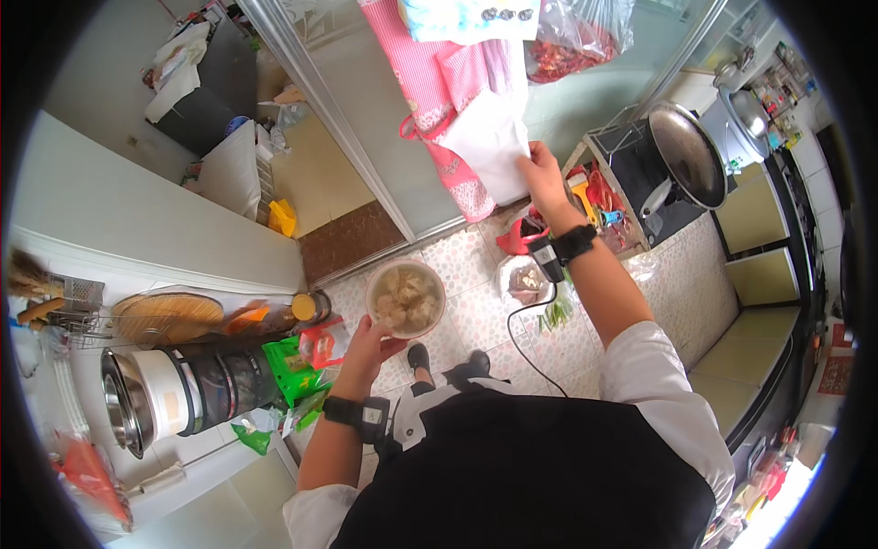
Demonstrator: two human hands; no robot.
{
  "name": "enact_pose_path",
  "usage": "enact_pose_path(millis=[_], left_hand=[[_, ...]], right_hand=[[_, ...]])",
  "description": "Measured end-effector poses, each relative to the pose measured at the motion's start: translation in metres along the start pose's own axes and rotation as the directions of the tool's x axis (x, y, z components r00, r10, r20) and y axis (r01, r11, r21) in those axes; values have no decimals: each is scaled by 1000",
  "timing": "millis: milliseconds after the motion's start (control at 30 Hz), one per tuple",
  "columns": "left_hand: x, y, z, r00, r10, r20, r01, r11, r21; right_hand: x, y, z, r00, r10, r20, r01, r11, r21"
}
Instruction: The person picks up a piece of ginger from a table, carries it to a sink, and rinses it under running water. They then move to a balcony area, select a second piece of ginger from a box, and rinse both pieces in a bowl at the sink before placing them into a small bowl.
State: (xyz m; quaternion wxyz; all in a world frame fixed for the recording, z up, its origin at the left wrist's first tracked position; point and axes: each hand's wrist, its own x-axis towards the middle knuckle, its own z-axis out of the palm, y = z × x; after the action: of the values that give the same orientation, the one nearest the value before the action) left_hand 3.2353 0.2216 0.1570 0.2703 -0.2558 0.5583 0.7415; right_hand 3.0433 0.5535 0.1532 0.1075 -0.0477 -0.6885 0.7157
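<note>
My left hand [374, 345] grips the near rim of a round bowl [406, 299] with pale, lumpy food in liquid, held above the tiled floor. My right hand [543, 177] is raised in front of me and pinches the edge of a white sheet, paper or cloth [483, 141]. That sheet hangs beside a pink patterned cloth [446, 89] with red trim. Above it are a printed soft pack [470, 17] and a clear plastic bag of dried red chillies [573, 51]. Both wrists wear black straps with small devices.
At right, a wok [687, 156] rests over a shelf unit beside kitchen cabinets. On the floor stand a bag-lined container [525, 280] and green stalks [555, 312]. At left are stacked metal bowls [123, 401], a green packet [291, 367] and a lidded jar [310, 307]. A sliding-door frame [336, 130] stands ahead.
</note>
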Motion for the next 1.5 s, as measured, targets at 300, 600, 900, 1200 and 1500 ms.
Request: enact_pose_path(millis=[300, 600, 900, 1200, 1500], left_hand=[[14, 12, 25, 993, -64, 96, 55, 994, 90], [12, 8, 47, 985, -93, 146, 71, 986, 148], [6, 9, 60, 966, -129, 225, 88, 979, 184], [6, 8, 56, 967, -120, 223, 92, 987, 134], [3, 3, 52, 974, -101, 202, 78, 990, 119]], right_hand=[[-152, 48, -18, 866, 330, 375, -80, 832, -548], [-215, 26, 43, 707, 379, 598, -650, 13, 760], [-187, 30, 41, 701, 201, 685, -681, -99, 726], [-188, 59, 57, 637, 269, 723, -702, -187, 688], [-196, 52, 58, 631, 269, 728, -735, -93, 672]])
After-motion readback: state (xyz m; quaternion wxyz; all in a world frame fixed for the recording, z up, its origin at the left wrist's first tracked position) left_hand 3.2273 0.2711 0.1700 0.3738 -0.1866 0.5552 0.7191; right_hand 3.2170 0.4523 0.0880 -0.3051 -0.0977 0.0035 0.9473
